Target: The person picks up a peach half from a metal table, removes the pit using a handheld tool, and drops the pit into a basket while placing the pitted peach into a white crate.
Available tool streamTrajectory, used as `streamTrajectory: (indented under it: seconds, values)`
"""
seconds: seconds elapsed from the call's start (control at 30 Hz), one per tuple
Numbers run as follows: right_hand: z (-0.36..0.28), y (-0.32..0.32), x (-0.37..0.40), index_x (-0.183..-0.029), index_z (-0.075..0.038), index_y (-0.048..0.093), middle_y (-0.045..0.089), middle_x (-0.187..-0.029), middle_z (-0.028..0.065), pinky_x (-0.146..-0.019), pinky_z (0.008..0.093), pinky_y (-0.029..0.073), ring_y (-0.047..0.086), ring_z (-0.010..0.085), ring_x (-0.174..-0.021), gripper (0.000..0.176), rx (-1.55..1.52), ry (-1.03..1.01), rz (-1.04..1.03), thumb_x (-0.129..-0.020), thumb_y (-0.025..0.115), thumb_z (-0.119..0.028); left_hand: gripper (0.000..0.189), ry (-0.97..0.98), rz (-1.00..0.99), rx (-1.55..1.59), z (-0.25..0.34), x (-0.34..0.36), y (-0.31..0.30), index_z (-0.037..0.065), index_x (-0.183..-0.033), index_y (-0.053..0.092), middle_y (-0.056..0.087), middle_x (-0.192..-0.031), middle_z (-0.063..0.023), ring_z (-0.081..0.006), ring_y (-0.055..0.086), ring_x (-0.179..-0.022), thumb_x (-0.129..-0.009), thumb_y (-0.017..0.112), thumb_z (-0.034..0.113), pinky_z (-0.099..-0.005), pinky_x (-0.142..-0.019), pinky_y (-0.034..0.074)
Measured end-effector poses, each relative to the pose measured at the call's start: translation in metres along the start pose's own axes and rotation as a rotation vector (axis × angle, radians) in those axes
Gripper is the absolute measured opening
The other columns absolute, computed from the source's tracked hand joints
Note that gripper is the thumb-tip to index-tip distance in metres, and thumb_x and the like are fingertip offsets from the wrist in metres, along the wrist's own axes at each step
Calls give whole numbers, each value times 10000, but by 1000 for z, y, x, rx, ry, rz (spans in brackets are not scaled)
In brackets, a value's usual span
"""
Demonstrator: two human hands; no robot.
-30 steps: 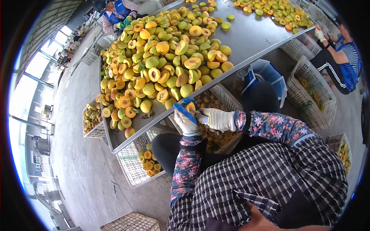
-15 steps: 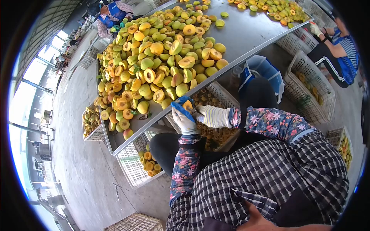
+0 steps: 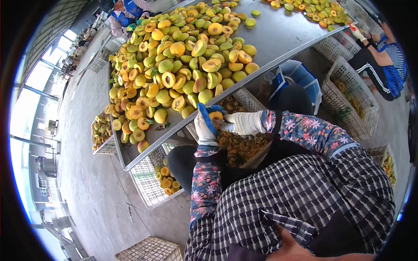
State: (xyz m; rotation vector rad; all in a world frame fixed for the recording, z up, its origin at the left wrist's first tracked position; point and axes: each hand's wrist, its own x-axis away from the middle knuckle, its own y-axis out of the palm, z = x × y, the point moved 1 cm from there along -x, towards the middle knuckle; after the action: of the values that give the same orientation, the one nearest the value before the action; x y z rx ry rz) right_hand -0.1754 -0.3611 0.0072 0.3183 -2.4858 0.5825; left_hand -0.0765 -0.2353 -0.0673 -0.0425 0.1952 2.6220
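My left hand [image 3: 206, 126], in a white glove with blue coating, is closed round a peach half [image 3: 216, 115] with its orange cut face showing. My right hand [image 3: 244, 123], in a striped white glove, is closed with its fingertips against that peach half. It grips a small tool, mostly hidden, whose exact kind I cannot make out. Both hands are just off the near edge of a metal table [image 3: 278, 43]. A big heap of halved peaches [image 3: 174, 65] lies on it. Below my hands, a crate [image 3: 248, 102] holds many small brownish-orange pieces.
A white crate [image 3: 146, 185] with peach halves stands left of my knees, another crate [image 3: 106, 148] beyond it. A blue-and-white bin [image 3: 300, 78] stands by my right knee. Further right are a crate [image 3: 370, 108] and a seated co-worker [image 3: 385, 65]. Another co-worker [image 3: 126, 17] works at the far left.
Both hands have drawn slightly down and the left wrist has turned. The right fingertips are now closer in against the peach half, and the tool shows less. My view has shifted a little.
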Motion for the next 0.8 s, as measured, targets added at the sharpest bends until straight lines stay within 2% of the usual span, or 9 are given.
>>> streamTrajectory:
  seconds: [0.07, 0.17, 0.27, 0.4, 0.5, 0.53, 0.63, 0.67, 0.8]
  values:
    - [21, 0, -17, -1131, -115, 574, 561, -699, 18, -516, 326, 484, 570, 188, -544, 371, -196, 33, -118, -986, 514, -451, 717, -53, -108, -50, 2, 0, -2, -39, -899, 676, 696, -832, -132, -213, 665, -769, -1016, 348, 587, -311, -729, 528]
    - [34, 4, -17, -964, -157, 567, 496, -649, -44, -450, 275, 401, 478, 98, -494, 364, -432, 77, -154, -965, 543, -520, 726, -238, -159, 291, -8, -7, -4, -38, -951, 667, 695, -867, -135, -222, 671, -793, -1016, 324, 599, -321, -755, 533]
    - [32, 5, -19, -914, -189, 509, 450, -643, -57, -418, 245, 323, 402, 66, -468, 338, -616, 94, -154, -968, 553, -520, 702, -203, -4, 573, -23, -9, 1, -19, -1062, 635, 693, -957, -133, -250, 656, -838, -1040, 244, 564, -358, -815, 537]
    - [32, 4, -19, -906, -196, 507, 425, -614, -57, -412, 235, 275, 357, 58, -447, 330, -736, 104, -239, -971, 548, -517, 629, 84, -141, 162, -11, -6, 2, -37, -995, 597, 664, -855, -147, -257, 651, -763, -1051, 291, 510, -362, -789, 542]
    - [32, 1, -14, -873, -210, 505, 440, -607, -60, -406, 247, 316, 401, 70, -449, 345, -582, 108, -278, -962, 549, -540, 549, -226, -155, 350, -16, -6, -2, -55, -979, 591, 659, -825, -154, -260, 654, -730, -1064, 342, 427, -356, -764, 544]
    - [32, 2, -14, -869, -213, 509, 439, -606, -60, -406, 246, 314, 395, 67, -449, 345, -575, 116, -275, -961, 547, -544, 514, -36, -228, 193, -19, -8, -4, -67, -963, 598, 658, -821, -158, -268, 662, -729, -1055, 404, 400, -357, -737, 547]
    - [46, 7, -23, -886, -196, 521, 448, -608, -54, -403, 255, 361, 423, 82, -448, 361, -802, 108, -380, -965, 533, -548, 525, -315, -120, 390, -7, -7, 1, -70, -958, 615, 664, -821, -153, -261, 668, -733, -1052, 414, 406, -355, -715, 548]
    - [45, 8, -24, -912, -180, 537, 458, -609, -43, -402, 261, 374, 442, 92, -449, 371, -703, 80, -293, -970, 524, -546, 537, -226, -105, 220, 4, -3, 3, -73, -980, 626, 674, -835, -140, -246, 676, -740, -1049, 419, 417, -344, -703, 549]
    - [42, 8, -22, -1033, -105, 600, 506, -627, 11, -416, 293, 438, 527, 141, -475, 446, -338, -6, -83, -987, 490, -535, 566, -251, -32, 324, -6, -3, 5, -67, -943, 651, 695, -825, -129, -224, 678, -709, -1053, 403, 430, -324, -685, 549]
